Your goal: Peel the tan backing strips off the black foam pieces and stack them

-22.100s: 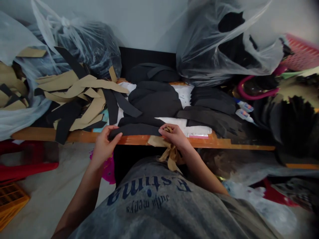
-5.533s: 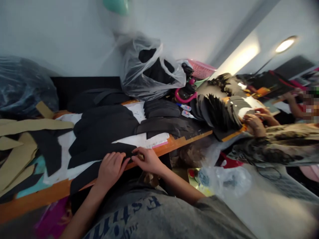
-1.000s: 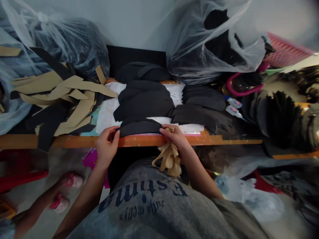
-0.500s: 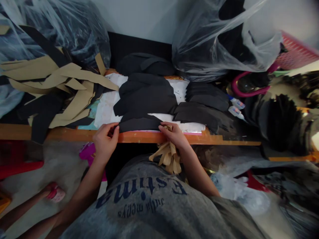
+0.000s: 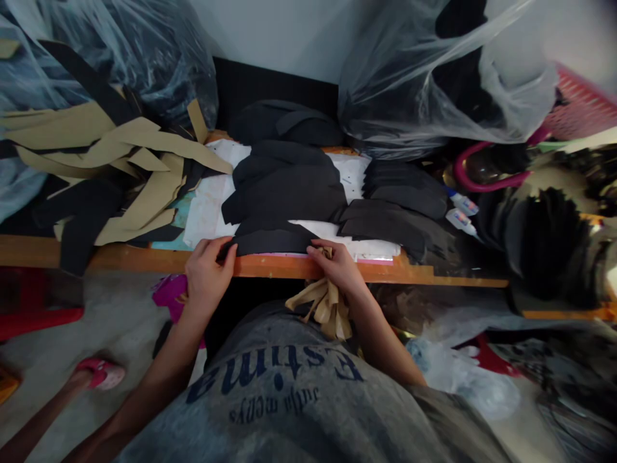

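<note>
Black strip lies along the shelf edge, low in the middle. Your left hand pinches its left end. Your right hand touches its right end, gripping tan strips.

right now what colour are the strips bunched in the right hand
Plain tan: the strips in the right hand show best in the head view.

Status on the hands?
Left hand on the end of the black strip. Right hand at its other end, over bunched tan strips. Stacked black cut pieces directly behind.
</note>
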A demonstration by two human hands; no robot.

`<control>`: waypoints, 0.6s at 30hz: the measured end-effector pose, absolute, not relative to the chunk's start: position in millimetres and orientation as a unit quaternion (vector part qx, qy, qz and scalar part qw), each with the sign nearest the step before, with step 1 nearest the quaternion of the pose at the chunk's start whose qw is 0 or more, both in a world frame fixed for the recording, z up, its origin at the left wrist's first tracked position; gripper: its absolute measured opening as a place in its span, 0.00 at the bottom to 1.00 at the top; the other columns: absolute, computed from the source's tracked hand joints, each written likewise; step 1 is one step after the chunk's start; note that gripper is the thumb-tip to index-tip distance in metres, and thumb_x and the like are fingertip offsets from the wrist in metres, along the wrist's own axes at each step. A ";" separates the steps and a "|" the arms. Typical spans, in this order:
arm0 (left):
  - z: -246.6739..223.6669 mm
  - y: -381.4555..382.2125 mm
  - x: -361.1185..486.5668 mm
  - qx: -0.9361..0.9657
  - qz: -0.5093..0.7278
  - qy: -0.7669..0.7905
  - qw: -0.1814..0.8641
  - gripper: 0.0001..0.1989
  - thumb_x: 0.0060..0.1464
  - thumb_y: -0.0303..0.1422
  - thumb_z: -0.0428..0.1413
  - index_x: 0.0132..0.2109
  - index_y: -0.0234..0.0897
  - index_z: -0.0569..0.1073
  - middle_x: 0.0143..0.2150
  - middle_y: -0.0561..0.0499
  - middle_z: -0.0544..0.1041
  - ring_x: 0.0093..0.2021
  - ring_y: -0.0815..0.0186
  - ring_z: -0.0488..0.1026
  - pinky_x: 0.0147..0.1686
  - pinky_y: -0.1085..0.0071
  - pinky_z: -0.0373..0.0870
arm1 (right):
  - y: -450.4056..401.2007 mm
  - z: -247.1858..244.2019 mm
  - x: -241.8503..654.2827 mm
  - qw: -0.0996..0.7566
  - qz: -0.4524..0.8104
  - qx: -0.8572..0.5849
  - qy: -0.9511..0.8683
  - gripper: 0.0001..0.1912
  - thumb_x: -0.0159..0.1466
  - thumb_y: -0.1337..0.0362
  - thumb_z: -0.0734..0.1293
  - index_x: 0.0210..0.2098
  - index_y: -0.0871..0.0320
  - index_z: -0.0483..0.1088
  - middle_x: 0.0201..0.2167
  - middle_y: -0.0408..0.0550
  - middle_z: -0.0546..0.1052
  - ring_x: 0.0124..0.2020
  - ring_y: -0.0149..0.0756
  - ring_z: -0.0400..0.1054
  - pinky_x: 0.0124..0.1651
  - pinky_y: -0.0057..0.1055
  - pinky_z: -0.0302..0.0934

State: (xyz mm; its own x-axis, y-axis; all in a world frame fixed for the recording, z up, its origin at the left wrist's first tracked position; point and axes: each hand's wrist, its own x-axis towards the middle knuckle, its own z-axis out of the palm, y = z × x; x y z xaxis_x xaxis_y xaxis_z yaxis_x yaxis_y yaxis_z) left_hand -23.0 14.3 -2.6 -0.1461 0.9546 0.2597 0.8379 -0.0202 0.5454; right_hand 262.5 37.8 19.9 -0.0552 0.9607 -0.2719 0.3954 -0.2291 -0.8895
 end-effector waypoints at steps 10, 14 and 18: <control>-6.0 -8.5 1.3 0.731 0.337 0.590 0.054 0.24 0.62 0.37 0.58 0.63 0.37 0.69 0.62 0.37 0.70 0.63 0.51 0.69 0.64 0.53 0.66 | 34.4 14.7 259.7 0.291 0.458 -0.630 -0.556 0.26 0.62 0.49 0.69 0.49 0.63 0.80 0.32 0.49 0.80 0.34 0.39 0.70 0.39 0.33 0.63; -15.0 -11.4 28.1 0.801 0.246 0.538 0.090 0.28 0.66 0.38 0.52 0.71 0.40 0.62 0.72 0.39 0.63 0.72 0.48 0.60 0.68 0.47 0.59 | 34.0 15.5 259.4 0.289 0.451 -0.634 -0.557 0.26 0.62 0.49 0.69 0.50 0.63 0.80 0.35 0.51 0.81 0.37 0.42 0.73 0.41 0.35 0.65; -20.2 -7.2 36.4 0.802 0.205 0.557 0.067 0.27 0.67 0.39 0.51 0.70 0.41 0.63 0.73 0.40 0.62 0.73 0.45 0.57 0.69 0.44 0.55 | 30.2 18.1 261.6 0.281 0.452 -0.628 -0.567 0.25 0.64 0.51 0.69 0.51 0.63 0.80 0.42 0.54 0.84 0.44 0.47 0.77 0.48 0.39 0.68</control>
